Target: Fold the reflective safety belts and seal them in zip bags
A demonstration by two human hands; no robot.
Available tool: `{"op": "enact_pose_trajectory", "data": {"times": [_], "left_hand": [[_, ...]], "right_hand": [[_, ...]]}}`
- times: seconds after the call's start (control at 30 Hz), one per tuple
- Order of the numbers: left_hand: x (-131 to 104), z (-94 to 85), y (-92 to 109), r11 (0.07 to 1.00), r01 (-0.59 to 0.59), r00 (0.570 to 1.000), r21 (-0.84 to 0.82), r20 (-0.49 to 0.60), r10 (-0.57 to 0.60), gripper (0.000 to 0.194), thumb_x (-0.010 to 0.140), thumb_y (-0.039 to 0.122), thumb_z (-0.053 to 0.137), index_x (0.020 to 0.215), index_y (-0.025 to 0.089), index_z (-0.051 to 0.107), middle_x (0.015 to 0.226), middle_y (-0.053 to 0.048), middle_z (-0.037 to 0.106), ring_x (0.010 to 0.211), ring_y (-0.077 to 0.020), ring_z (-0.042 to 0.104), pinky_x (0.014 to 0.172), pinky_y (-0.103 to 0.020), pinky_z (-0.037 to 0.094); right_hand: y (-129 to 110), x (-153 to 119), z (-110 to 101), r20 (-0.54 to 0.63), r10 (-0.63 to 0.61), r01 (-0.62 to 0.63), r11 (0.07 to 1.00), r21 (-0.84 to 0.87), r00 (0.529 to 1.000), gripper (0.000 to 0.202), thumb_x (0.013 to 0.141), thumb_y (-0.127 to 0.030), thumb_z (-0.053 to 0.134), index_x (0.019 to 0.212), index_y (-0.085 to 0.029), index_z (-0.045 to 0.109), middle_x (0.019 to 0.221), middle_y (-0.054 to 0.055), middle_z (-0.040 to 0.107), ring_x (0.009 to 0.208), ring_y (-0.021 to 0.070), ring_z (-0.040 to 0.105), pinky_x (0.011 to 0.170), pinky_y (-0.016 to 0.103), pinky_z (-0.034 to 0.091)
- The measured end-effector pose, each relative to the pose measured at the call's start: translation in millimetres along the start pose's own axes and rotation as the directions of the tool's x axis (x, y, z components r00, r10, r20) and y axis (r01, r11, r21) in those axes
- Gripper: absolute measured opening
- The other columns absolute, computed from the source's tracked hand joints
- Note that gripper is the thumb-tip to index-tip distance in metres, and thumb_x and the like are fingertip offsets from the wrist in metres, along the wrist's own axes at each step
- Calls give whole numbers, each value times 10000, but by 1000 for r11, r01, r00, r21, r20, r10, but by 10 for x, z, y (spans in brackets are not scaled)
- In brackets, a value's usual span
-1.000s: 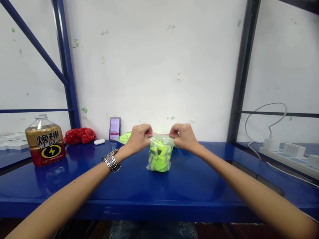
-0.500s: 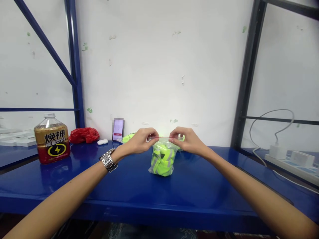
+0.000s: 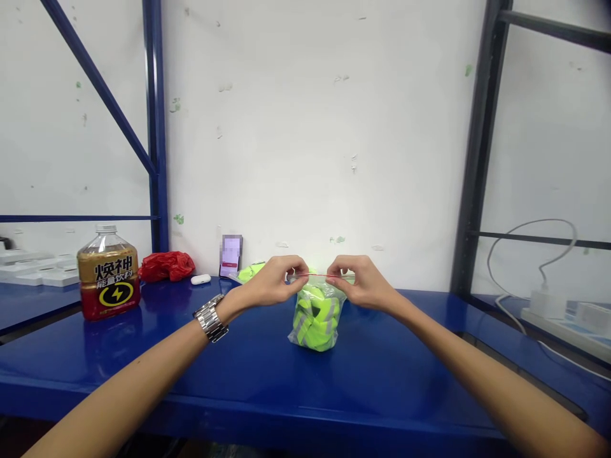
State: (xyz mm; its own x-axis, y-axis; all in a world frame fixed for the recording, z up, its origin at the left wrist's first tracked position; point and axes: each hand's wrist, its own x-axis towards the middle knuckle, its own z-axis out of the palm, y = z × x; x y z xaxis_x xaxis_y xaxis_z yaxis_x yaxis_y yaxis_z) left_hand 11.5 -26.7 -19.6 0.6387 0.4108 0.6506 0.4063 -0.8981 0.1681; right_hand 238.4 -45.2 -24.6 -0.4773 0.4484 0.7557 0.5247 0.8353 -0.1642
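Observation:
A clear zip bag point(image 3: 316, 318) stands upright on the blue table point(image 3: 248, 375), in the middle of the view. Packed inside it is a neon yellow-green reflective vest point(image 3: 312, 321) with grey stripes, folded up. Along the bag's top edge runs a red zip line. My left hand point(image 3: 281, 280) pinches the left part of this edge between thumb and fingers, a metal watch on its wrist. Opposite it, my right hand point(image 3: 356, 280) pinches the right part. A short stretch of the red line shows between the two hands. More neon fabric point(image 3: 251, 272) lies behind my left hand, partly hidden.
On the left stands a large drink bottle point(image 3: 109, 277), beside a crumpled red plastic bag point(image 3: 166, 265) and a white earbud case point(image 3: 200, 279). A phone point(image 3: 231, 256) leans on the wall. At right are a power strip point(image 3: 568, 324) with a cable and a dark flat object point(image 3: 520, 372).
The whole scene sits slightly lower and further right as the camera shifts. Both hands still pinch the bag's top edge, a little closer together.

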Motion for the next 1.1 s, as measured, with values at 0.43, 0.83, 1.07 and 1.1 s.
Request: {"op": "enact_pose_trajectory", "data": {"times": [0.43, 0.83, 1.07, 1.1], "left_hand": [[51, 33, 116, 998, -55, 998, 38, 4, 55, 66, 828, 166, 531, 786, 158, 581, 717, 19, 580, 654, -97, 469, 634, -235, 373], [81, 33, 228, 995, -95, 994, 42, 59, 93, 86, 857, 199, 528, 828, 150, 592, 749, 0, 605, 657, -97, 492, 628, -232, 383], [54, 49, 204, 994, -98, 995, 55, 37, 96, 115, 885, 223, 525, 868, 154, 615, 782, -14, 634, 688, -102, 526, 645, -237, 394], [47, 33, 177, 995, -89, 996, 47, 34, 88, 126, 890, 242, 528, 876, 158, 621, 797, -15, 641, 704, -105, 536, 655, -238, 400]], "right_hand": [[-48, 0, 18, 23, -24, 23, 999, 31, 999, 49, 810, -176, 591, 783, -162, 630, 747, 27, 647, 682, 133, 561, 655, 265, 441], [-94, -51, 5, 36, -15, 13, 998, 69, 999, 74, 820, -209, 592, 799, -169, 650, 761, 31, 663, 686, 139, 575, 654, 270, 450], [-78, -79, 9, 3, -8, 7, 999, 34, 1000, 83, 820, -230, 602, 787, -167, 646, 755, 38, 672, 687, 146, 590, 655, 278, 458], [-64, -86, -6, -8, -3, 4, 999, 37, 1000, 85, 820, -238, 605, 790, -168, 645, 760, 38, 674, 692, 147, 592, 659, 279, 462]]}}
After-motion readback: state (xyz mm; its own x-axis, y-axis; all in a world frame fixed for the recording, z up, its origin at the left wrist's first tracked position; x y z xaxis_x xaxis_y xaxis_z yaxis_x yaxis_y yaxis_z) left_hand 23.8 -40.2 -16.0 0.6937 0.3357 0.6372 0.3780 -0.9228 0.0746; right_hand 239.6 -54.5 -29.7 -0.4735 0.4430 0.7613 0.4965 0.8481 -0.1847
